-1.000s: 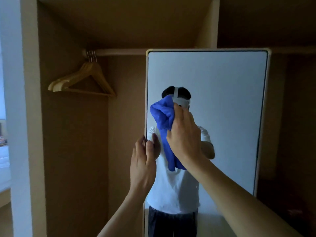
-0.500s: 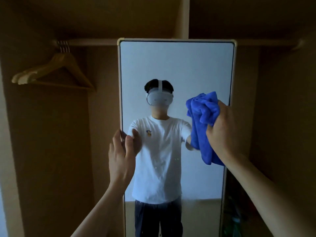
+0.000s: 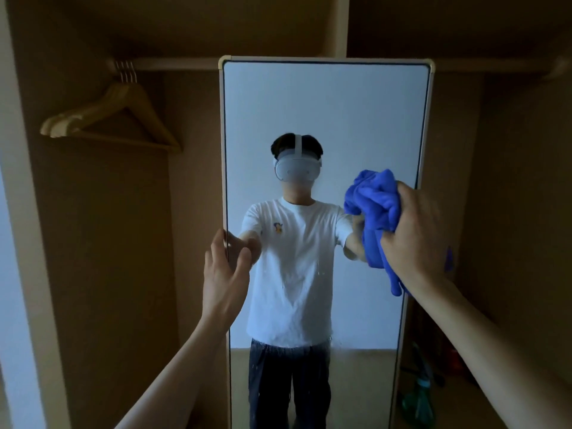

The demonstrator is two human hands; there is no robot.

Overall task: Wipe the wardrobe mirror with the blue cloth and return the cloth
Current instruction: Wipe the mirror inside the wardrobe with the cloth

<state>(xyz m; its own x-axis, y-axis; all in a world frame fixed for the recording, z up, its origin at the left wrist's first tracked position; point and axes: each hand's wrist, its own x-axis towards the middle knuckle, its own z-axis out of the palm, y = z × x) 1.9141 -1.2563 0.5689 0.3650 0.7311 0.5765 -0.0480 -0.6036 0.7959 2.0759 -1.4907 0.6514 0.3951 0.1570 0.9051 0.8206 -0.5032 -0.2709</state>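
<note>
Right hand (image 3: 414, 230) grips blue cloth (image 3: 374, 205) on mirror (image 3: 325, 103) – left hand (image 3: 223, 280) straight-fingered at its edge, wooden hangers (image 3: 123, 119) alongside.

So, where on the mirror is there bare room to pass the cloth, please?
Free: the mirror glass between the left hand and the blue cloth, and all above them. Crowded: its right edge, under the right hand.

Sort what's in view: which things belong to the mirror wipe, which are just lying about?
Job: mirror, blue cloth gripped by right hand, left hand at the mirror's left edge.
Lying about: wooden hangers, rail, green bottle low down.
</note>
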